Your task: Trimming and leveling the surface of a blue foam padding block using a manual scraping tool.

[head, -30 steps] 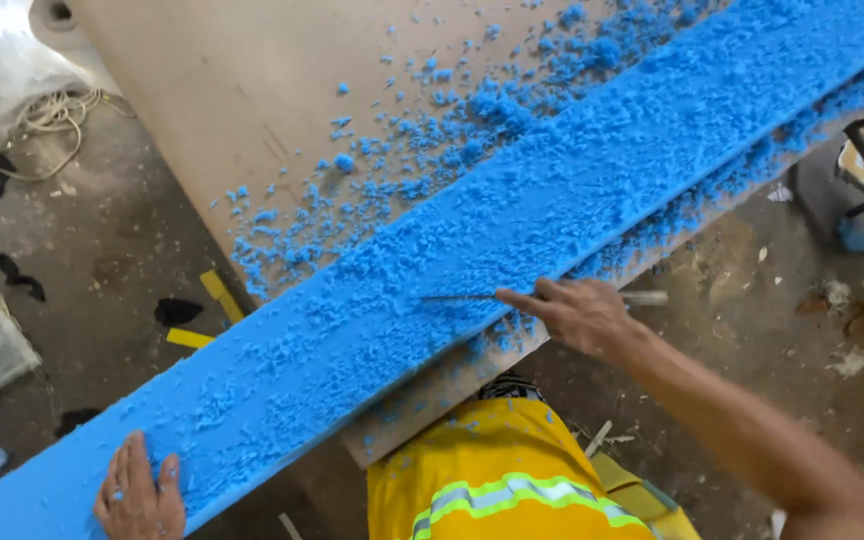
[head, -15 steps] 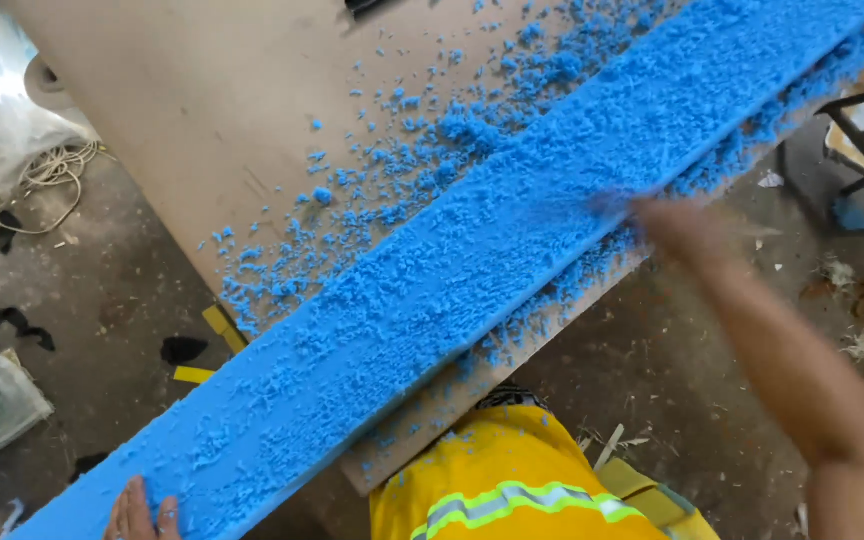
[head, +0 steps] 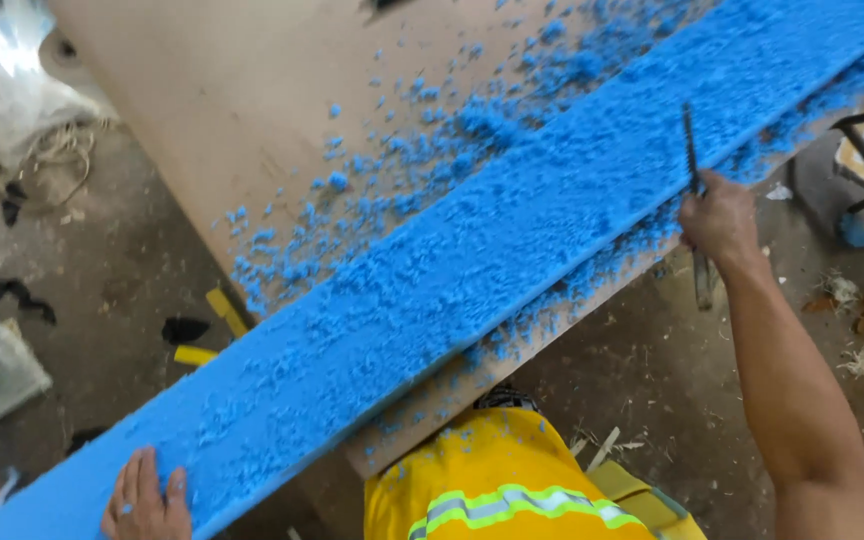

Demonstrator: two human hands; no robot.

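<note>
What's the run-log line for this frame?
right hand: grips thin dark blade on blue foam strip | left hand: flat on strip end | crumbs on board

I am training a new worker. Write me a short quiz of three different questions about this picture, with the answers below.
1. True or false: the right hand holds a thin dark tool over the blue foam board.
2. Where does the left hand rest? A) on the floor B) on the board's near end C) on the tool
3. What lies scattered on the brown panel?

Key: 1 true; 2 B; 3 blue foam crumbs.
</note>
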